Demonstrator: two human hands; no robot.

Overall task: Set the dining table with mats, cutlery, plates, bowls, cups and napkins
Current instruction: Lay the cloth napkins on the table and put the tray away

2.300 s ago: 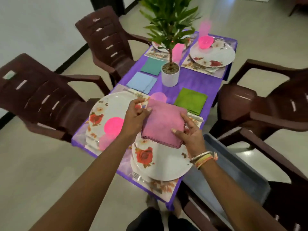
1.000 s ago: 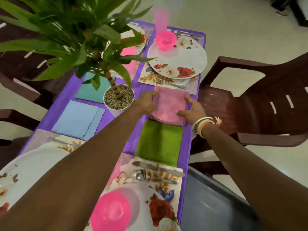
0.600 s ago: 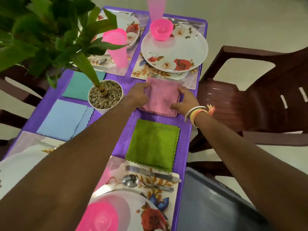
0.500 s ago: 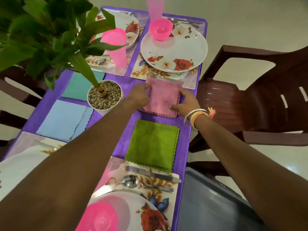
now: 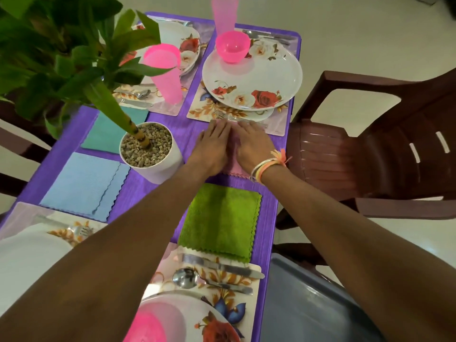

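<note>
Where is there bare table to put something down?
Bare purple cloth shows between the blue napkin and green napkin, and a narrow strip between the plant pot and the left hand. Both ends are crowded with mats, plates and cutlery.

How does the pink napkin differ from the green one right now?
The pink napkin lies under the flat left hand and right hand, mostly covered; the green napkin lies bare, untouched. Pink sits by the far mat, green by the near mat. Both lie flat on the purple table, with scalloped edges.
</note>
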